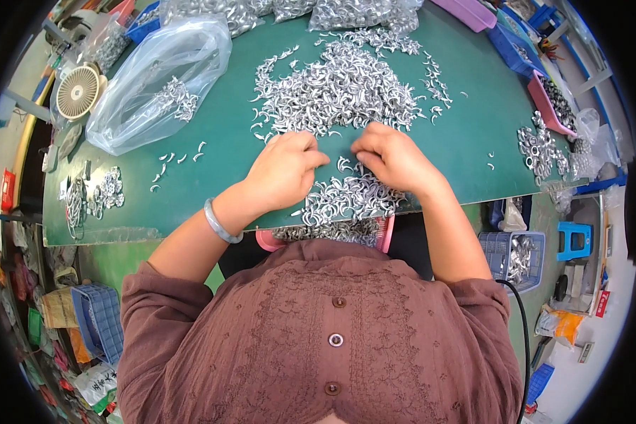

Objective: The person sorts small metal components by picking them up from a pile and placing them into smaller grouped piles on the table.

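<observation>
A big heap of small curved silver metal pieces (343, 88) lies on the green table (219, 152). My left hand (286, 169) and my right hand (392, 159) rest side by side at its near edge, fingers curled down onto the pieces. A smaller pile of the same pieces (346, 198) sits between the hands at the table's front edge. Below that edge a pink tray (385, 237) holds more of them. Whether either hand pinches a piece is hidden by the fingers. A pale bangle (218, 222) circles my left wrist.
A clear plastic bag (155, 81) with some pieces lies at the left, beside a small fan (78, 92). Bags of parts line the far edge. Pink and blue trays (544, 106) stand at the right, blue crates (516, 258) on the floor.
</observation>
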Motion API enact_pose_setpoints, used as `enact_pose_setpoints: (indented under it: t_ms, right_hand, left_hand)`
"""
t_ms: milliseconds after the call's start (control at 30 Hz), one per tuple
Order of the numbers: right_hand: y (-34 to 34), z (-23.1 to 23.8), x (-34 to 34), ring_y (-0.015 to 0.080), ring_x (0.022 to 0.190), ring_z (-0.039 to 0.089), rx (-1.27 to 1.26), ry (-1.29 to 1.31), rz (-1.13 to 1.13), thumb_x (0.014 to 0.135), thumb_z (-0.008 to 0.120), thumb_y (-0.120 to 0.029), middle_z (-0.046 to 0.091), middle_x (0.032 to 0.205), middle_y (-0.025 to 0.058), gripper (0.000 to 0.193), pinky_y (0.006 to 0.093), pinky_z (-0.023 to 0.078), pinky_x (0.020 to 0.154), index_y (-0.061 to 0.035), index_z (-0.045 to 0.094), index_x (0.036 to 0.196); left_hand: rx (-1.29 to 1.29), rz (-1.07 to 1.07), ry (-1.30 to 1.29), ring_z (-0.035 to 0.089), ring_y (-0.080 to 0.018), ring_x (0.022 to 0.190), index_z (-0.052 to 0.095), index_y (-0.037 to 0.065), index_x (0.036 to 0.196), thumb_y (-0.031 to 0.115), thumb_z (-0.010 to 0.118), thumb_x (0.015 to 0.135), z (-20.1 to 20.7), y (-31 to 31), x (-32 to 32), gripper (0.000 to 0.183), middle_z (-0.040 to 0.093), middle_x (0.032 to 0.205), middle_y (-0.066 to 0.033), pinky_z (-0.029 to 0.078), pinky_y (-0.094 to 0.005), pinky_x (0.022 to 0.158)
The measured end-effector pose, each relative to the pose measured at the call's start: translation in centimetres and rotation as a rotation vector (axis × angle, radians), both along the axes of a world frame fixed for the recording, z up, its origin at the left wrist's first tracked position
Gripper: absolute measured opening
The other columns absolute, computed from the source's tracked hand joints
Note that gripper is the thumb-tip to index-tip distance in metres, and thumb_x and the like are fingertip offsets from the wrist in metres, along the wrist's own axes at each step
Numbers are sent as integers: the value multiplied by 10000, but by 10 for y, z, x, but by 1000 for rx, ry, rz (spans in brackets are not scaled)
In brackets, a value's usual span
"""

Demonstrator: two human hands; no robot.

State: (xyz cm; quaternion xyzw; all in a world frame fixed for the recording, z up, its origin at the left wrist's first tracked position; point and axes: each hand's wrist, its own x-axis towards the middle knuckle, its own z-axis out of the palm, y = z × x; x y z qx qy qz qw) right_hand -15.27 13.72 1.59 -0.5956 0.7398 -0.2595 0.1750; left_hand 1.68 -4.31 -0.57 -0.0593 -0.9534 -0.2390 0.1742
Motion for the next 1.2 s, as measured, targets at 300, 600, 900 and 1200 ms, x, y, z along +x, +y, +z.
enact_pose_setpoints:
  t_ms: [300, 600, 900, 1200]
  right_hand:
    - [-28, -1, 6, 328, 941, 604, 13, 204, -18, 824, 562, -33, 603, 927, 127, 367, 420, 499, 820, -142, 687, 1152]
    - [-37, 7, 9, 312, 961, 628, 190, 303, 16, 819, 552, -40, 632, 970, 107, 427, 416, 508, 830, -157, 645, 1219]
    - [-38, 1, 9, 339, 851, 611, 77, 329, -1, 837, 588, -56, 603, 877, 122, 303, 432, 502, 747, -114, 685, 1118]
    - [-15, 9, -10, 350, 916, 613, 3, 158, -123, 859, 560, -11, 622, 944, 138, 205, 402, 499, 798, -38, 682, 1022]
  left_hand:
    - [-72, 288, -15, 574, -325, 885, 668, 62, 1119, -3, 556, 796, 0, -12, 2, 347, 576, 905, -132, 470, -430, 805]
    - [-46, 284, -60, 570, -326, 928, 677, 75, 1050, -6, 541, 807, 2, -19, 9, 291, 585, 949, -120, 452, -435, 829]
    - [-83, 284, -95, 554, -299, 955, 653, 104, 1105, -23, 522, 812, 5, -17, 13, 345, 578, 984, -99, 416, -410, 864]
    - [-91, 265, -113, 552, -303, 938, 651, 88, 1095, -19, 523, 823, 7, -23, 22, 319, 577, 965, -99, 414, -410, 853]
